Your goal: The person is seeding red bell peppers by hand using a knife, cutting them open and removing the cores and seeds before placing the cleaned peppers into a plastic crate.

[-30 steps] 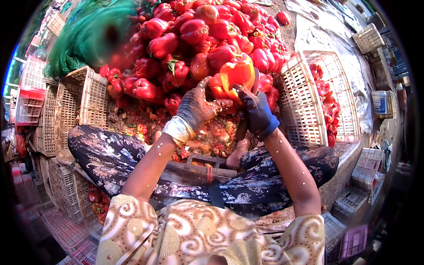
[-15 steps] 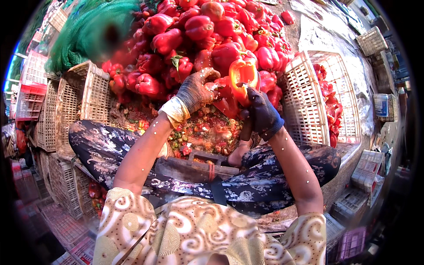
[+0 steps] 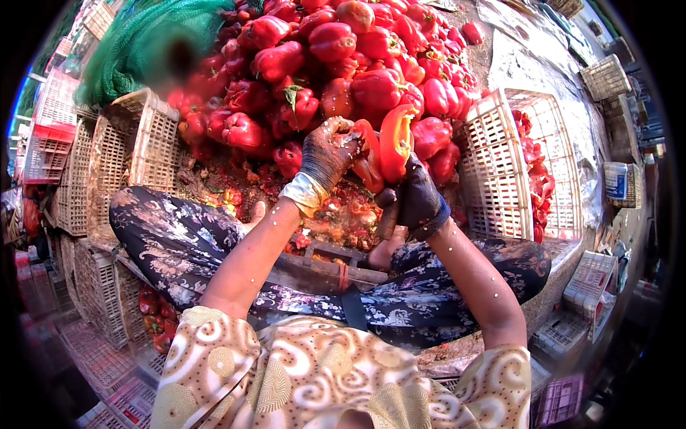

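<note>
My left hand [image 3: 325,156], in a dark, dirty glove with a pale cuff, is curled with its fingertips against a red pepper piece [image 3: 369,161]. Right beside that, my right hand [image 3: 421,201] in a dark glove pinches a cut-open red pepper half [image 3: 395,143] from below, its edge turned up. The two pieces overlap in view, so I cannot tell whether they are still joined. No blade shows in either hand. Just beyond the hands rises a big heap of whole red peppers [image 3: 333,43].
On the right, a pale plastic crate [image 3: 493,164] holds cut red pepper pieces [image 3: 541,189]. Another crate [image 3: 155,143] stands left, below green netting [image 3: 153,53]. Pepper scraps [image 3: 343,222] cover the ground before a low wooden piece [image 3: 314,275] between my legs.
The pepper half in my right hand has turned from showing its hollow inside to a narrower side view. My left hand has shifted right, closer to my right hand.
</note>
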